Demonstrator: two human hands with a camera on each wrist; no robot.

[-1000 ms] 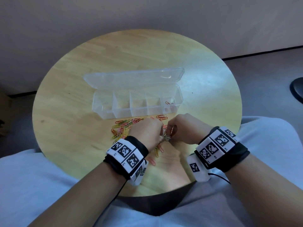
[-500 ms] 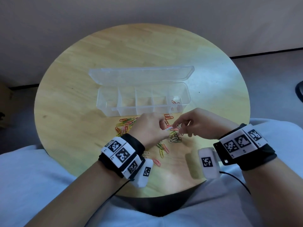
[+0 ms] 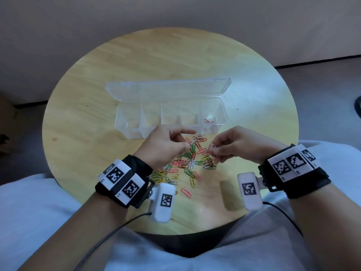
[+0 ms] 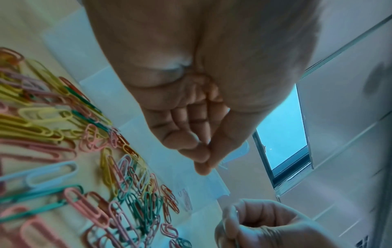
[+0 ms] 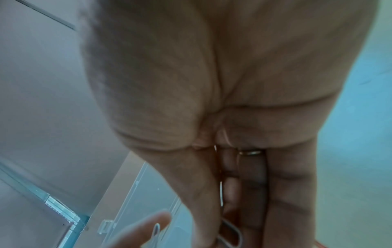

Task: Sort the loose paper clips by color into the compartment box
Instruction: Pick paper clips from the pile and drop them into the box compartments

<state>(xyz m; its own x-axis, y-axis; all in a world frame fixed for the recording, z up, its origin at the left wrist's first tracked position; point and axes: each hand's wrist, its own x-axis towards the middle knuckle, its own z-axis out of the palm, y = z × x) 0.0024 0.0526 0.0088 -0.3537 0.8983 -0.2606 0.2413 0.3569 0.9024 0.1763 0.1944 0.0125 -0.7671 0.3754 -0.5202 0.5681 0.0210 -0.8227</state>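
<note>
The clear compartment box [image 3: 220, 116] lies open on the round wooden table [image 3: 88, 133], its lid [image 3: 168, 89] flat behind it. One red clip [image 3: 207, 121] sits in the rightmost compartment. Loose paper clips [image 3: 187, 163] in red, pink, green, yellow and white are heaped in front of the box. My right hand [image 3: 214, 151] hovers over the heap's right side and pinches a pale clip [image 3: 214, 146] between thumb and fingers. My left hand [image 3: 188, 142] hovers over the heap's left side, index finger stretched out, thumb pinching what looks like another pale clip [image 5: 156, 229].
The table's near edge [image 3: 195, 230] sits just above my lap. Bare wood lies to the left and right of the box and behind the lid. A wall stands close behind the table.
My hands were together over the heap, fingers meeting on clips. They have since drawn apart sideways and lifted a little, the right one carrying off a pale clip.
</note>
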